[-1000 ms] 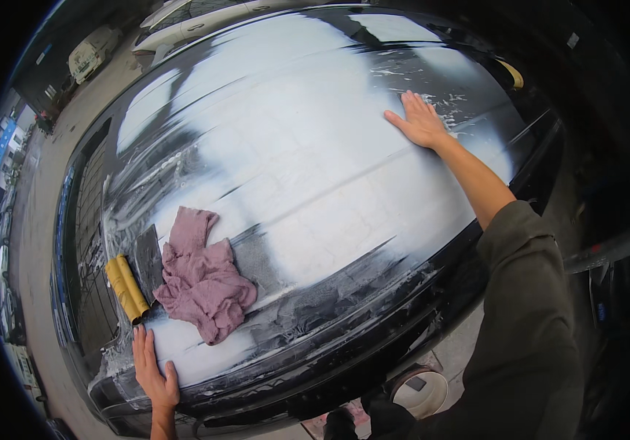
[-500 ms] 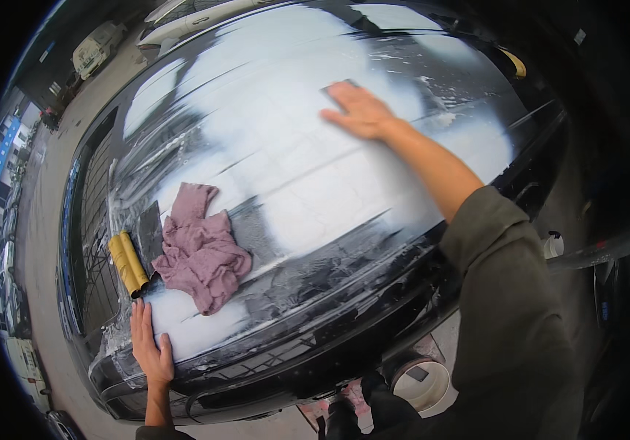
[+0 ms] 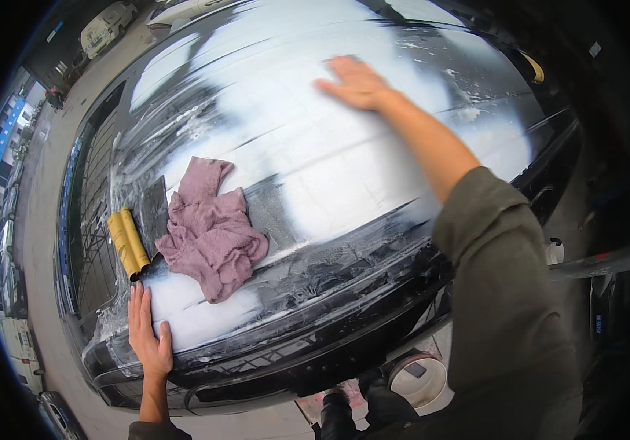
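Observation:
The black car's roof (image 3: 315, 158) carries broad patches of white coating, with dark wet-looking streaks between them. My right hand (image 3: 355, 82) lies flat on the white area at the far middle, fingers stretched and smeared by motion; whatever may lie beneath its palm is hidden. At the near left corner my left hand (image 3: 151, 337) rests flat on the roof edge, fingers stretched. Just beyond its fingertips lie two yellow rolls (image 3: 129, 246), dark inside. A crumpled mauve cloth (image 3: 212, 231) lies to their right, beside a flat dark sheet (image 3: 154, 199).
Near my feet stands a white bucket (image 3: 438, 381) with a dark rectangular piece on it. A small white container (image 3: 555, 251) is at the right. Beyond the roof are a white car (image 3: 172, 16) and a pale vehicle (image 3: 106, 29); a loose tyre (image 3: 58, 418) sits lower left.
My right hand remains flat on the white area, slightly higher in view; a dark edge visible at its fingertips earlier is now indistinct. The view has shifted slightly. My left hand stays at the corner.

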Action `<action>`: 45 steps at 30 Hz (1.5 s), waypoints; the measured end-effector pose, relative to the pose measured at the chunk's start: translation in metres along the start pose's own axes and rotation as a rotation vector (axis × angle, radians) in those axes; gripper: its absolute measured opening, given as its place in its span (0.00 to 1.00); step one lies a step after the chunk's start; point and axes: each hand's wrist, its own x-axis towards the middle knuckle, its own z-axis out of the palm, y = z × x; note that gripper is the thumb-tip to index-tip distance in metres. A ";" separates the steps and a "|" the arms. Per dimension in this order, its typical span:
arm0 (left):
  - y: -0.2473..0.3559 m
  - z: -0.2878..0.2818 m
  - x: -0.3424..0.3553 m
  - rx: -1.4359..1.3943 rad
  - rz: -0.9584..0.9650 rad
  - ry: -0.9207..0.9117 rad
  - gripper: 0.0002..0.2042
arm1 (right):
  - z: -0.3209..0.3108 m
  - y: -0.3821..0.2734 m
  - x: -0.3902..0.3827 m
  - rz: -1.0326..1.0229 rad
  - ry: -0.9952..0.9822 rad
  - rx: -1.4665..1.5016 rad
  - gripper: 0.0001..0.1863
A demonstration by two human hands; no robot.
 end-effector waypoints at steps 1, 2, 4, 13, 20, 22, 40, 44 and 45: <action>-0.003 -0.003 -0.004 0.007 -0.010 -0.003 0.31 | -0.008 0.046 -0.010 0.102 0.038 -0.011 0.52; -0.002 -0.004 -0.004 0.008 -0.008 0.004 0.31 | -0.004 0.079 -0.021 0.254 0.137 -0.087 0.55; 0.004 0.002 -0.002 -0.003 0.000 0.003 0.32 | 0.001 0.078 -0.021 0.299 0.158 -0.080 0.59; -0.006 0.006 0.000 0.000 -0.004 0.010 0.30 | 0.030 -0.120 -0.026 -0.294 -0.014 0.190 0.60; -0.004 0.015 0.007 -0.025 0.035 0.036 0.30 | -0.053 0.202 -0.170 0.446 0.166 -0.174 0.52; 0.000 0.012 0.000 -0.006 0.022 0.020 0.30 | -0.042 0.146 -0.161 0.478 0.128 -0.204 0.53; -0.009 0.014 -0.003 0.016 0.024 0.049 0.28 | -0.060 0.095 -0.229 0.317 -0.018 -0.063 0.51; 0.003 0.010 -0.004 -0.015 -0.004 0.062 0.29 | -0.044 0.015 -0.220 0.167 -0.046 -0.075 0.51; 0.003 0.008 -0.006 -0.007 -0.013 0.055 0.29 | -0.028 -0.022 -0.220 0.063 -0.046 -0.028 0.51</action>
